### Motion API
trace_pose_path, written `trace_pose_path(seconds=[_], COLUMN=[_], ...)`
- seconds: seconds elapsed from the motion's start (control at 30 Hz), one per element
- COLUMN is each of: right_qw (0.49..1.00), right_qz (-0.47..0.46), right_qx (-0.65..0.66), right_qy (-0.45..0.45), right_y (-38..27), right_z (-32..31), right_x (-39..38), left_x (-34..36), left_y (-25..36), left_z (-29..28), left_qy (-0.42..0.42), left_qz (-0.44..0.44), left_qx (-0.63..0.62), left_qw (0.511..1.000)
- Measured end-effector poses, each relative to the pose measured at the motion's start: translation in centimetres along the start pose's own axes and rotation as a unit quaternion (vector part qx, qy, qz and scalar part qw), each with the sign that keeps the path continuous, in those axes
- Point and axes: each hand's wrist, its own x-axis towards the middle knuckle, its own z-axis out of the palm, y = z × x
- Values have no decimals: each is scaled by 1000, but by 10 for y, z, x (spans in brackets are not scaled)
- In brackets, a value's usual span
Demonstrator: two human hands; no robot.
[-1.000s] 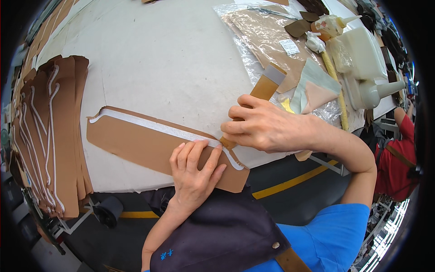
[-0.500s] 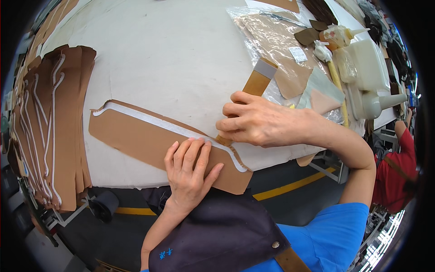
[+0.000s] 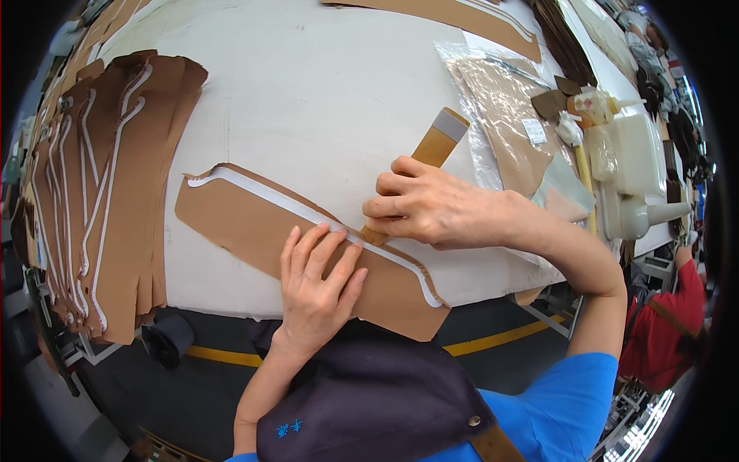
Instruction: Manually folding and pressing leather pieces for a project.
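the right hand (image 3: 427,204) grips a flat tan tool (image 3: 437,148) with a grey band near its upper end, fingers curled round it, its lower end set against the far edge of a brown piece (image 3: 239,223). just beside it, the left hand (image 3: 317,289) lies palm down with fingers loosely extended, pinning the piece and grasping nothing, fingertips at the white strip (image 3: 269,198) that follows that edge. the piece lies aslant on the pale table (image 3: 323,100), its near right corner past the table's edge. the step in hand looks like working the narrow margin down along the strip; the next move seems to call for firm pressure from the tool, with the left fingertips holding close by but clear of its end. farther out, similar strip-edged pieces (image 3: 150,223) overlap at left, and a clear plastic bag (image 3: 493,115) lies at right.
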Motion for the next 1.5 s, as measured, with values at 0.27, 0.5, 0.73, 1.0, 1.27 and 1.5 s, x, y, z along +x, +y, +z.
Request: trace_pose_path(seconds=[0.27,0.5,0.73,1.0,1.27,1.5], right_qw=[1000,1000,999,999,998,999], right_qz=[-14,-4,15,-12,-13,35], right_qx=[-18,3,32,29,63,9], right_qy=[14,7,-1,41,6,21], right_y=[15,31,47,68,75,13], right_z=[8,13,19,31,28,25], right_x=[29,61,93,129,148,102], left_x=[3,6,4,8,3,-26], left_y=[-38,-74,-114,-129,-127,-83], left_z=[-9,-26,-39,-47,-44,-34], left_qy=[22,36,45,52,55,36], left_qz=[-5,-49,-78,-59,-62,-53], left_qx=[-26,-9,-9,6,-46,-61], left_qw=[999,998,996,997,995,996])
